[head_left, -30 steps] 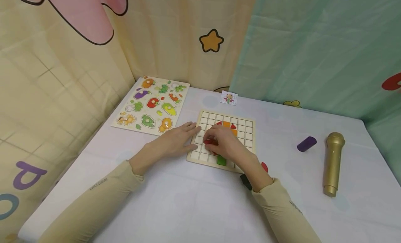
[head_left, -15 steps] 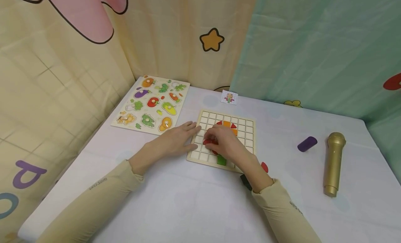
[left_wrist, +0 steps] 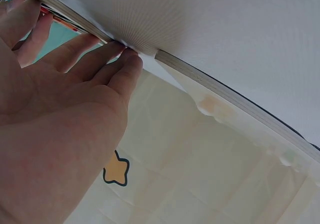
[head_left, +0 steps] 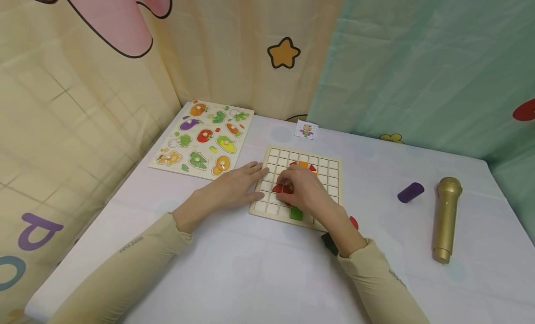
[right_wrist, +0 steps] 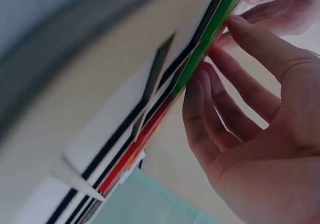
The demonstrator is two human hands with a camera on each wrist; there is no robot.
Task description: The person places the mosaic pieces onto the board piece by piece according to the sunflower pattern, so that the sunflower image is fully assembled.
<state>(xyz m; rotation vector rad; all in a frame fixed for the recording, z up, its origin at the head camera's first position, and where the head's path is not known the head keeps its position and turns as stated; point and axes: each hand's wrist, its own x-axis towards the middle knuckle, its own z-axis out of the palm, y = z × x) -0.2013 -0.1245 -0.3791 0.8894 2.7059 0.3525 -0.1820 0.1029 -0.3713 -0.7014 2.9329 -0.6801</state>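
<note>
A wooden grid board (head_left: pixel 260 207) lies mid-table, with orange blocks (head_left: pixel 303 165), small red triangles (head_left: pixel 312 168) and a green square (head_left: pixel 296 214) in its cells. My right hand (head_left: pixel 307 189) is over the board. Its thumb and fingertips pinch a curved red piece (head_left: pixel 280 188) in the left-middle cells, and the palm covers the cells beneath. In the right wrist view, my right hand (right_wrist: pixel 265 114) has its fingertips right at the row of pieces. My left hand (head_left: pixel 236 188) rests its extended fingers on the board's left edge; the left wrist view shows that hand (left_wrist: pixel 65 109) from the palm side.
Behind the board lies a small pattern card (head_left: pixel 307 130). A vegetable knob puzzle (head_left: pixel 247 129) is at the back left. By my right wrist are a dark green piece (head_left: pixel 329 243) and a red piece (head_left: pixel 354 222). Farther right lie a purple cylinder (head_left: pixel 411 192) and a gold microphone (head_left: pixel 447 217).
My right hand has shifted slightly to the right, so more of the red piece shows at its fingertips. The left hand stays at the board's edge.
</note>
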